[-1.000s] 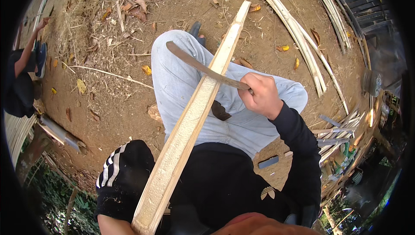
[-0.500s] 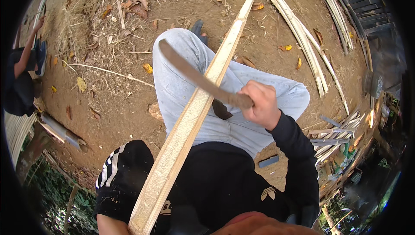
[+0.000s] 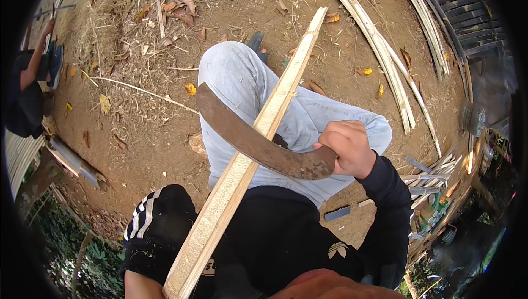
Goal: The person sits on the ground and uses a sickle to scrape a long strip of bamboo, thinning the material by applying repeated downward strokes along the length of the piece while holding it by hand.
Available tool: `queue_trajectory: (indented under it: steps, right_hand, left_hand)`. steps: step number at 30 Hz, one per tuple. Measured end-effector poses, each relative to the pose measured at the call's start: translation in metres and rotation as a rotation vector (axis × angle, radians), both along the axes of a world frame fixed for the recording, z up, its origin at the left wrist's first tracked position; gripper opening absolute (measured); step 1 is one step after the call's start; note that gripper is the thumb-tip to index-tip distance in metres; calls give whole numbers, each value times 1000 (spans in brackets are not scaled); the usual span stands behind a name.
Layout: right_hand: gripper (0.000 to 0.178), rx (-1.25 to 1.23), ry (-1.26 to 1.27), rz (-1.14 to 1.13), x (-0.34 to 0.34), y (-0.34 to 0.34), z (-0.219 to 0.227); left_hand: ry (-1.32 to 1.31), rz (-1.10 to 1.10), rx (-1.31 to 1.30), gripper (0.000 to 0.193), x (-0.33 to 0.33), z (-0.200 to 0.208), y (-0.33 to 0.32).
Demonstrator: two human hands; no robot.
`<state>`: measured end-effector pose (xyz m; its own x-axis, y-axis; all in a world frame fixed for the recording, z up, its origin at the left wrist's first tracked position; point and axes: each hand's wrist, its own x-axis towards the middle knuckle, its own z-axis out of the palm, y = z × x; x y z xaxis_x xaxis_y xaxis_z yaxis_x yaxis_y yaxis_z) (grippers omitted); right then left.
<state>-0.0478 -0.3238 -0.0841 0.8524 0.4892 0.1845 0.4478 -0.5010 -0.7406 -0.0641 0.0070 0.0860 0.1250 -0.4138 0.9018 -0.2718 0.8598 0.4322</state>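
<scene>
My right hand is closed in a fist round the handle end of a machete with a broad, curved, rust-brown blade. The blade's flat face shows, and it lies across a long split bamboo strip; whether it touches the strip I cannot tell. Pale and rough on its upper face, the strip slants from the lower edge beside my left arm, over my lap, to a narrow tip beyond my knees. Of my left arm only the black sleeve and a bit of bare forearm show; the left hand is out of the picture.
Long bamboo strips lie on the dirt at the far right. Cut pieces are piled at the right, and a dark flat object lies near my right elbow. Another person is at the left edge, near a bamboo piece.
My right hand has shifted right and slightly down. The machete has turned from nearly edge-on to its broad face and sits lower along the bamboo strip.
</scene>
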Motion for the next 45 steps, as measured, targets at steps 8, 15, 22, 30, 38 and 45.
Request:
queue_trajectory:
  steps: [8,15,22,30,38,45]
  right_hand:
    - [15,44,-20,-30,-4,-13,-6]
    - [14,24,-22,-84,-4,-14,-19]
    - [15,7,-25,-90,12,-14,-24]
    - [13,-21,-5,-40,12,-16,-21]
    - [13,33,39,-100,11,-13,-27]
    - [14,-106,-22,-161,32,-17,-41]
  left_hand:
    - [209,-476,-130,36,-76,-4,45]
    - [220,-239,-91,41,-61,-9,48]
    - [-387,-985,-403,42,35,16,-50]
    - [68,-324,-106,42,-35,-1,35]
    - [265,-200,-108,43,-58,-7,53]
    - [-28,-231,-144,44,19,8,-17]
